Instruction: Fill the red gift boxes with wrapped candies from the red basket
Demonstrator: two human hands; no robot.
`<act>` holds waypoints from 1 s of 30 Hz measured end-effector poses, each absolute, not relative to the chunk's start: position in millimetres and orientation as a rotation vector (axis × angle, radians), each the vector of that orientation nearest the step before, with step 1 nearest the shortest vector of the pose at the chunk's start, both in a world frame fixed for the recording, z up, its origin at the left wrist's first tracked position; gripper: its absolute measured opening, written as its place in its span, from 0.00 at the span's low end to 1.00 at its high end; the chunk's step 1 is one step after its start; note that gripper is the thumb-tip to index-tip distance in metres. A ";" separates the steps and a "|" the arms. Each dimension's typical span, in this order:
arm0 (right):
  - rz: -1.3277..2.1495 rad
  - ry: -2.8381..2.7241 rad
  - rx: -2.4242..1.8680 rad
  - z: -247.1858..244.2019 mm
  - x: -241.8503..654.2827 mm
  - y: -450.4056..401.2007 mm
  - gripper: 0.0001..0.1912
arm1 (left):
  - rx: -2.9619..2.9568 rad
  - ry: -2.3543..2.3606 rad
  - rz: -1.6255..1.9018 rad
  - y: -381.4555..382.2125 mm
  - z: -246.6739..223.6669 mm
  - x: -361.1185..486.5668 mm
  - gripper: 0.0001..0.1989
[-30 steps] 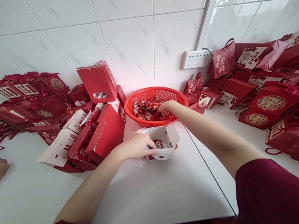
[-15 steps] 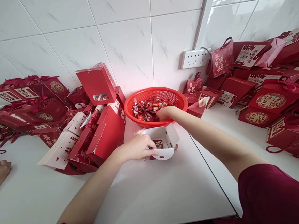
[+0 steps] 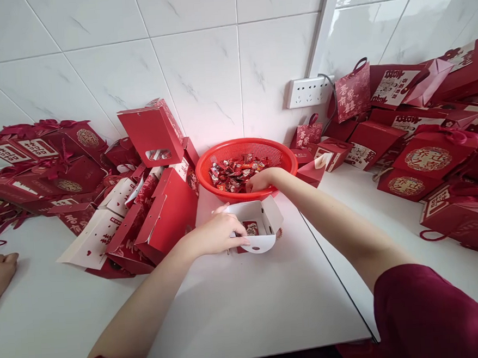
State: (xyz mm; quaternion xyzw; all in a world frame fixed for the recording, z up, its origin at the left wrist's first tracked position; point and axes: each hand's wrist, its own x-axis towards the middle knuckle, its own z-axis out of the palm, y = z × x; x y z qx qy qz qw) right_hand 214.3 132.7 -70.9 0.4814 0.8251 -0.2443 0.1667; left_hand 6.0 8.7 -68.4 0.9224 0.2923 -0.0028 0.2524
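Observation:
A small open gift box (image 3: 268,220), white inside and red outside, stands on the table with its flaps up. A red packet with pale characters (image 3: 250,228) lies inside it. My left hand (image 3: 224,232) grips the box's left side, fingers bent over the wall. Just behind the box is a red plastic basket (image 3: 284,159) holding many small wrapped candies (image 3: 232,174). My right hand (image 3: 261,180) reaches over the basket's front right rim, its fingers curled down among the candies. The candies and its own knuckles hide those fingertips.
Red and white gift boxes (image 3: 168,214) stand close on the left, with more red boxes (image 3: 41,160) behind. Another pile of red boxes (image 3: 428,157) fills the right side. A power strip (image 3: 309,92) is at the tiled wall. Another person's hand (image 3: 0,275) rests at the left edge.
My right hand has shifted slightly in the candies, and its curled fingers show more now. My left hand keeps its hold on the box. The whole view has moved a little.

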 end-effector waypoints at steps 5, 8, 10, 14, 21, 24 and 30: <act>-0.761 2.380 1.453 -74.9 209.6 132.4 0.10 | 2.507 0.802 -0.024 8.7 -68.1 5.6 0.15; -0.763 2.502 1.528 -74.5 214.7 131.6 0.11 | 2.506 0.823 -0.023 7.9 -68.4 5.2 0.15; -0.771 2.632 1.573 -72.9 222.1 126.6 0.11 | 2.496 0.833 -0.012 7.5 -68.7 5.0 0.16; -0.872 2.814 1.604 -65.2 240.1 105.8 0.09 | 2.455 0.838 -0.013 8.3 -68.9 5.5 0.16; -1.591 3.054 1.321 -27.6 254.0 60.4 0.11 | 2.480 0.839 0.052 13.4 -68.4 5.5 0.12; -1.586 3.027 0.995 -14.2 250.7 42.3 0.10 | 2.473 0.854 0.046 13.5 -69.0 5.4 0.10; -1.141 2.944 1.189 -12.3 245.3 33.2 0.11 | 2.451 0.860 0.027 11.8 -71.0 6.0 0.15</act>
